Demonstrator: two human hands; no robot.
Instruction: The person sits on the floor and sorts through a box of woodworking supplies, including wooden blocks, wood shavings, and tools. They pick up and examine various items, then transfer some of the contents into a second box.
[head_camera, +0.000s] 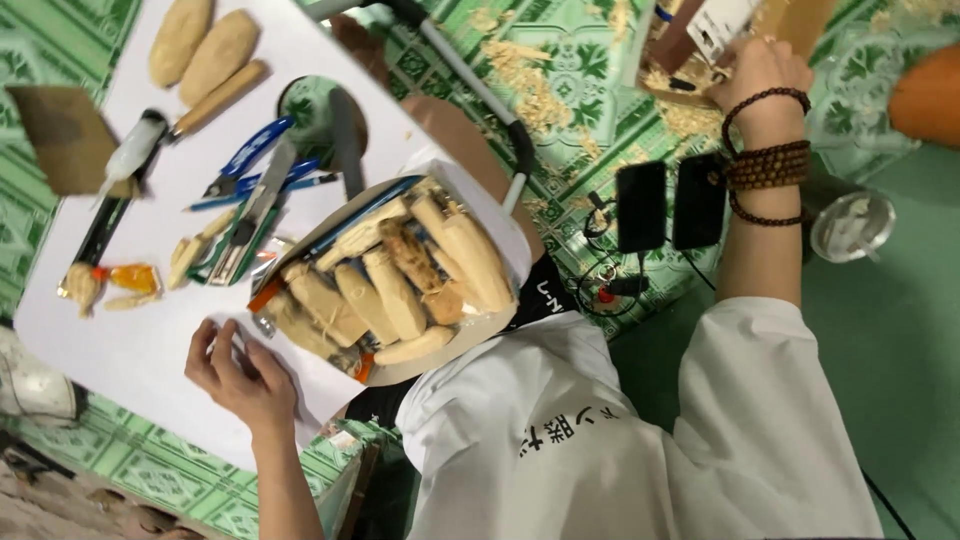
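While the left hand lies on the white desk, its fingers are loosely curled and half open. They grip nothing, and the tips sit just beside the corner of the clear bag of carved wood pieces. The bag lies in a shallow tray to the right of those fingers. Blue pliers are well above them. The right hand, with bead bracelets on the wrist, reaches far up to a wooden block among shavings. I cannot tell whether its fingers clamp the block. Step in hand looks like steadying the bag, not lifting it. Lifting would call for a firm pinch on the plastic edge.
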